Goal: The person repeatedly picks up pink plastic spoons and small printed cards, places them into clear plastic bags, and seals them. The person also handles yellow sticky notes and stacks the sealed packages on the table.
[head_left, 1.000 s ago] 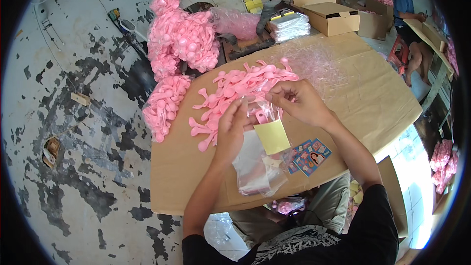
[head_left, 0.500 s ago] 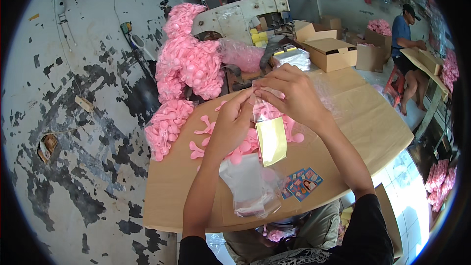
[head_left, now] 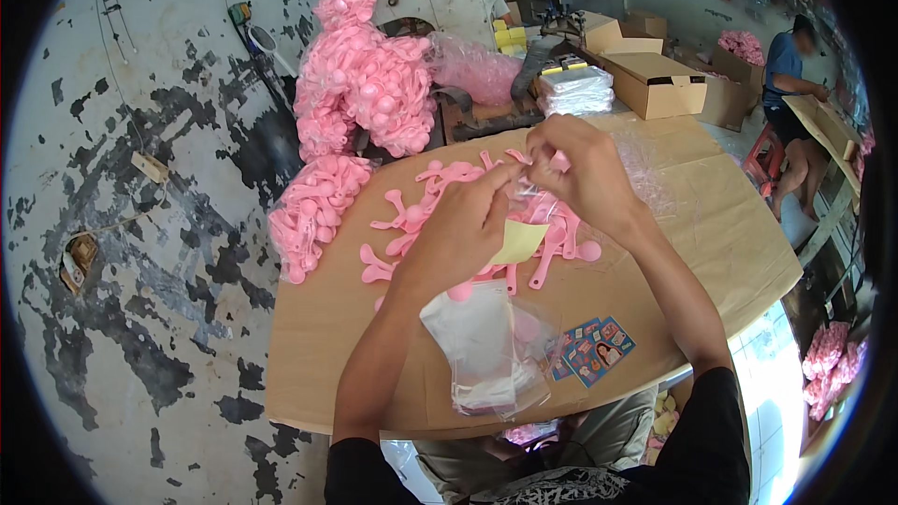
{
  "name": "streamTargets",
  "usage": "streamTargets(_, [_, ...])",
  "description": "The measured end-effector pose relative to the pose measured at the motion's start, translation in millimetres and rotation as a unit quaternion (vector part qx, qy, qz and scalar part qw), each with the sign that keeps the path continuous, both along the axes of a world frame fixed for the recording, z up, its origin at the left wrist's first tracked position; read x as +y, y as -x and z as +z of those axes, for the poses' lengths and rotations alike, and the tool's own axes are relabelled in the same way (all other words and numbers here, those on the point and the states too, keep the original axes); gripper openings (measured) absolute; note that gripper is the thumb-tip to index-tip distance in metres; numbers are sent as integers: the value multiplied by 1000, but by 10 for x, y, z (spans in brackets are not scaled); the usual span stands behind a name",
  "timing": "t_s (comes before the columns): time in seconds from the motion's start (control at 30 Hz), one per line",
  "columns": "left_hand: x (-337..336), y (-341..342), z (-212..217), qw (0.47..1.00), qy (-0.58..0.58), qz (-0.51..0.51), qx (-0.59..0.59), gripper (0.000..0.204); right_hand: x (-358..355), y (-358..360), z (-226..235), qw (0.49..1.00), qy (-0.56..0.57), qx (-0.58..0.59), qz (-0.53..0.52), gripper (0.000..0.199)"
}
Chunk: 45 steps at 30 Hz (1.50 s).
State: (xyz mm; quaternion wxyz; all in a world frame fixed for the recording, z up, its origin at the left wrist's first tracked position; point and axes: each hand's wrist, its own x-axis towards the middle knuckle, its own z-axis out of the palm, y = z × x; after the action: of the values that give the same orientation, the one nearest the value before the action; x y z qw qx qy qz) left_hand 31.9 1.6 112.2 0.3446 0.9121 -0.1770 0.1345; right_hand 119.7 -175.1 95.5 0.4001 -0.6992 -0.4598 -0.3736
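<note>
My left hand [head_left: 460, 229] and my right hand [head_left: 587, 176] meet above the table, fingers pinched at the top of a small clear plastic bag [head_left: 527, 198]. A pale yellow card [head_left: 521, 242] shows at the bag, tilted and partly covered by my left hand. Something pink shows at my right fingers; whether it is held or lies behind them I cannot tell. Loose pink plastic spoons [head_left: 558, 236] lie under and around both hands. Nearer me are a stack of clear empty bags [head_left: 475, 332] and several blue printed cards [head_left: 596, 353].
Big clear bags of pink spoons [head_left: 365, 89] are piled at the table's far left. Behind stand a metal machine [head_left: 468, 0], a packet of clear bags [head_left: 575, 89] and cardboard boxes [head_left: 655, 84]. Another person [head_left: 790, 84] sits working at far right. Crumpled clear plastic [head_left: 645, 178] lies right of my hand.
The bag and yellow card have tipped from hanging upright to slanting, with less of the card showing. My right hand has moved slightly right, and my view has shifted a little.
</note>
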Motion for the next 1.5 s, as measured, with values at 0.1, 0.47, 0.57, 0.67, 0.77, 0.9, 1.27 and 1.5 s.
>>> streamTargets(0.1, [178, -191, -198, 972, 214, -98, -10, 28, -139, 2, 194, 979, -111, 156, 67, 8])
streamTargets(0.47, [393, -265, -87, 942, 320, -84, 51, 32, -1030, -1272, -477, 804, 232, 532, 130, 19])
streamTargets(0.57, [399, -392, -192, 961, 260, -86, 33, 33, -936, -1621, -749, 892, 307, -4, -331, 26])
streamTargets(0.67, [349, -489, -275, 950, 289, -113, 15, 34, -559, -1095, -296, 935, 15, 344, 88, 24])
streamTargets(0.77, [409, -490, -343, 928, 354, -112, 22, 35, -160, -296, 79, 843, 38, 501, 191, 20])
streamTargets(0.9, [351, -495, -281, 917, 386, -104, -9, 38, -55, -364, -167, 876, 158, 404, 212, 21])
streamTargets(1.27, [330, -573, -476, 911, 387, -115, 77, 34, 89, -196, -180, 897, -20, 410, 161, 25])
streamTargets(1.5, [377, -334, -559, 937, 341, -63, 44, 30, 28, -206, -345, 851, 44, 450, 268, 19])
